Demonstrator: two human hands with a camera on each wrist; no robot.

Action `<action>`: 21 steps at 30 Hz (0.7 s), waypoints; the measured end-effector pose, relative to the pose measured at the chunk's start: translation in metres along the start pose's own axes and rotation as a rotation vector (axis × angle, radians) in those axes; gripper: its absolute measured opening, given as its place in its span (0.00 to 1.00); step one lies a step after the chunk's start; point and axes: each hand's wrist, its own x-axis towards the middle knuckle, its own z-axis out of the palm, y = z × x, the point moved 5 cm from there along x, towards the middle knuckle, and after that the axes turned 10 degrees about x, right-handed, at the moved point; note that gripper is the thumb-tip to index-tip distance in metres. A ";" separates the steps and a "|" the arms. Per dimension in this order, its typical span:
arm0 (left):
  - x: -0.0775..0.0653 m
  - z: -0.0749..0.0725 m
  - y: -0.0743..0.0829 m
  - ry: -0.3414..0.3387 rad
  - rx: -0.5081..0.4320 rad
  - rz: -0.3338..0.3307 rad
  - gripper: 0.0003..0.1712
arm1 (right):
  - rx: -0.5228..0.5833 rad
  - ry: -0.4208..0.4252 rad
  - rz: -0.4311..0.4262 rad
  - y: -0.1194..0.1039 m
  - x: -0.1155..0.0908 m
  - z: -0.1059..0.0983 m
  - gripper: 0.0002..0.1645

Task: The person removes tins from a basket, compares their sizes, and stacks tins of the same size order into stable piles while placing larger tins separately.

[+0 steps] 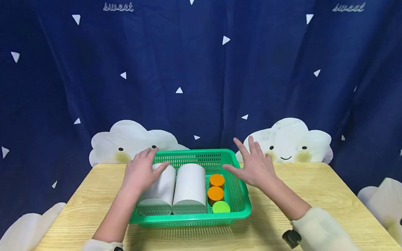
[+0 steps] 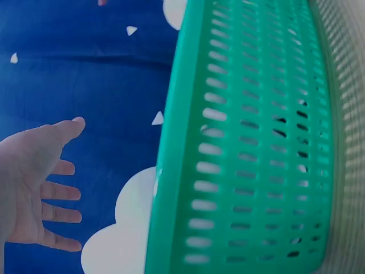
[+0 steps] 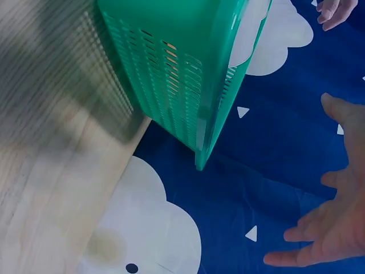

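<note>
A green plastic basket (image 1: 194, 217) with slotted walls stands on the wooden table. Inside it lie two white cylinders (image 1: 190, 186) side by side, one of them partly covered by my left hand. Along their right are two orange round-topped pieces (image 1: 216, 194) and a light green one (image 1: 221, 207). My left hand (image 1: 142, 171) hovers over the basket's left side, fingers spread and holding nothing. Above the right rim, my right hand (image 1: 256, 164) also has its fingers apart with nothing in them. Both wrist views show the palms away from the basket wall (image 2: 245, 148).
The pale wooden table (image 1: 293, 197) extends on both sides of the basket. Behind it hangs a dark blue curtain (image 1: 195, 62) with white triangles and clouds. Each sleeve cuff carries a small black device (image 1: 292, 238).
</note>
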 end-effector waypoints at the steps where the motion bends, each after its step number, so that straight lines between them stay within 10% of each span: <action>1: -0.001 -0.001 -0.003 0.005 -0.020 -0.003 0.39 | 0.008 0.000 -0.009 0.000 0.000 0.000 0.53; 21: -0.025 0.015 -0.072 -0.089 -0.356 -0.132 0.41 | 0.208 -0.059 -0.263 0.008 -0.007 0.019 0.32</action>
